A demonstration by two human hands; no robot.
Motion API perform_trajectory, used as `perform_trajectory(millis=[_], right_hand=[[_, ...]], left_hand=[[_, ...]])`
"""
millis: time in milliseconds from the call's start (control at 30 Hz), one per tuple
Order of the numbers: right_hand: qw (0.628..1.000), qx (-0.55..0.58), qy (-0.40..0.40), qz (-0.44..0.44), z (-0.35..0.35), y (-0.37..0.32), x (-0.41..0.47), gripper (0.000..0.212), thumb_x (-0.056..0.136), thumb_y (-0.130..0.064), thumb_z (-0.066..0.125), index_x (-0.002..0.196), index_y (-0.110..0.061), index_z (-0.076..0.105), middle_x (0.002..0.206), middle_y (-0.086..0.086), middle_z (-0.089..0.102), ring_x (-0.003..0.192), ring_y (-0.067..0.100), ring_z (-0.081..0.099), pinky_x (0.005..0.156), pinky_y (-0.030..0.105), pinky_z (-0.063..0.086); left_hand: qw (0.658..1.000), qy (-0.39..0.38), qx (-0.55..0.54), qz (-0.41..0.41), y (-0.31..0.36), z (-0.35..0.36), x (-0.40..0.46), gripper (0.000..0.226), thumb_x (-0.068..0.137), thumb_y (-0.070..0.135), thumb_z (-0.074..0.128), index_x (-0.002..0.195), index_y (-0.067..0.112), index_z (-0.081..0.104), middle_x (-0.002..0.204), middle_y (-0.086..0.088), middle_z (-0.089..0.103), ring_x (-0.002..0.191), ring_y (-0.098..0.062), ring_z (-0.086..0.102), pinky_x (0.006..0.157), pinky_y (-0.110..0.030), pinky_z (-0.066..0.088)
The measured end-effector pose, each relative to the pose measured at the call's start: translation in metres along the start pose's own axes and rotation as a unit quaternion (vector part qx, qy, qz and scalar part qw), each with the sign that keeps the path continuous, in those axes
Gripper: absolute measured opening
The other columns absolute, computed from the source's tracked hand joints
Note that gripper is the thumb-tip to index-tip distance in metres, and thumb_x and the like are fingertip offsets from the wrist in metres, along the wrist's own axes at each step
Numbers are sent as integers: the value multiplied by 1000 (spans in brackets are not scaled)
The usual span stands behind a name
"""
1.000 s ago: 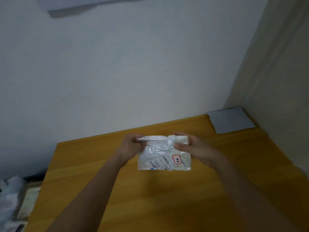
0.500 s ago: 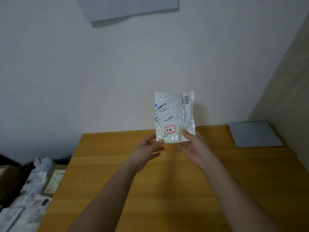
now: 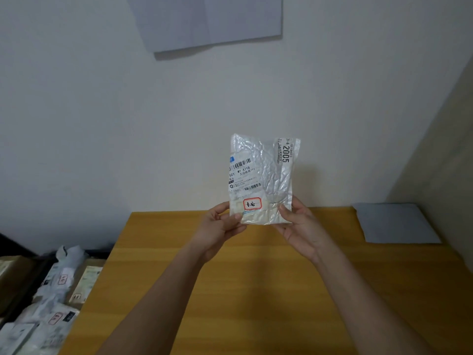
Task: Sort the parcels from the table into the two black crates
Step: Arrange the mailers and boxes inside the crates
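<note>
A crinkled white plastic parcel (image 3: 263, 175) stands upright in the air above the far edge of the wooden table (image 3: 256, 290). It carries a barcode label and a small red-bordered sticker near its bottom. My left hand (image 3: 220, 226) pinches its lower left corner and my right hand (image 3: 299, 226) pinches its lower right corner. At the lower left, below table level, a black crate (image 3: 41, 267) holds several white and brown parcels (image 3: 61, 283).
A flat grey sheet (image 3: 394, 221) lies on the table's far right corner by the side wall. A pale sheet (image 3: 212, 19) hangs on the white wall above. A brown box (image 3: 12, 272) sits at the far left edge.
The parcel was turned from lying sideways to standing upright and raised. My left hand let go briefly and now pinches the lower left corner again. My view has swung left.
</note>
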State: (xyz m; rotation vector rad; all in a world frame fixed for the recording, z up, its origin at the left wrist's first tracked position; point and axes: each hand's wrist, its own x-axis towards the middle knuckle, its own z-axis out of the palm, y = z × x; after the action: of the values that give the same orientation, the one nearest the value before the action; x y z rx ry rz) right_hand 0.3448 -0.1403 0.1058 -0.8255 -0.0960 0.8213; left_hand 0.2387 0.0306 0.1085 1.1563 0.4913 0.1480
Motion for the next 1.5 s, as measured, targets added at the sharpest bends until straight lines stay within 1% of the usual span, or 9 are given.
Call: perform_trajectory(millis=[333, 567, 700, 833, 900, 1033, 1200, 1367, 1500], right_hand=[[1000, -4, 13, -1, -11, -2, 0, 35, 93, 7, 50, 123, -8, 61, 115, 11, 71, 103, 23, 68, 92, 36, 55], [986, -128, 73, 80, -4, 56, 21, 44, 91, 12, 54, 127, -12, 58, 107, 8, 73, 95, 22, 69, 92, 41, 54], [973, -153, 77, 152, 18, 109, 27, 65, 86, 19, 57, 142, -11, 44, 107, 12, 69, 92, 21, 66, 73, 30, 60], [965, -184, 49, 180, 60, 160, 31, 83, 83, 23, 58, 148, -21, 31, 122, 18, 64, 104, 28, 64, 89, 43, 53], [957, -232, 23, 172, 89, 184, 31, 86, 82, 25, 57, 142, -32, 31, 111, 14, 66, 95, 26, 65, 78, 41, 54], [931, -316, -29, 181, 143, 231, 32, 67, 83, 25, 55, 131, -21, 46, 105, 11, 67, 86, 22, 65, 69, 36, 54], [895, -386, -61, 215, 203, 314, 28, 41, 85, 18, 60, 107, -16, 64, 126, 11, 62, 110, 27, 64, 99, 45, 51], [859, -424, -80, 274, 272, 420, 8, 46, 84, 14, 65, 124, -7, 62, 124, 9, 58, 108, 24, 62, 95, 35, 52], [837, -440, -101, 310, 313, 488, -8, 49, 83, 10, 69, 129, -5, 59, 129, 11, 57, 106, 22, 62, 90, 30, 54]], left_hand=[[1000, -13, -9, -6, -3, 5, -2, 32, 90, -7, 58, 118, 9, 63, 102, -13, 74, 85, -18, 72, 80, -28, 59], [992, 109, -17, -69, -32, -44, -29, 33, 93, 2, 61, 125, -2, 57, 98, -15, 73, 73, -19, 71, 68, -26, 59], [980, 171, 2, -98, -44, -95, -65, 11, 93, 9, 63, 103, 4, 63, 90, -13, 74, 73, -17, 73, 65, -24, 57], [967, 237, 5, -98, -44, -151, -105, 6, 91, 10, 67, 94, 7, 62, 99, -18, 72, 75, -19, 71, 72, -27, 59], [960, 261, 1, -100, -43, -182, -124, 9, 90, 10, 68, 92, 8, 60, 101, -17, 73, 75, -19, 71, 68, -27, 58], [948, 295, 1, -116, -38, -246, -161, 5, 94, 11, 64, 91, 9, 60, 101, -15, 73, 76, -19, 70, 69, -27, 57], [932, 332, 32, -142, -36, -345, -213, 4, 97, 7, 57, 95, 8, 60, 96, -12, 72, 75, -19, 70, 74, -31, 56], [903, 385, 77, -175, -43, -442, -285, 14, 95, 5, 58, 109, 7, 59, 83, -11, 69, 58, -16, 68, 53, -22, 52], [881, 423, 104, -185, -54, -508, -330, 18, 94, 2, 58, 111, 7, 57, 81, -13, 65, 57, -20, 64, 47, -21, 47]])
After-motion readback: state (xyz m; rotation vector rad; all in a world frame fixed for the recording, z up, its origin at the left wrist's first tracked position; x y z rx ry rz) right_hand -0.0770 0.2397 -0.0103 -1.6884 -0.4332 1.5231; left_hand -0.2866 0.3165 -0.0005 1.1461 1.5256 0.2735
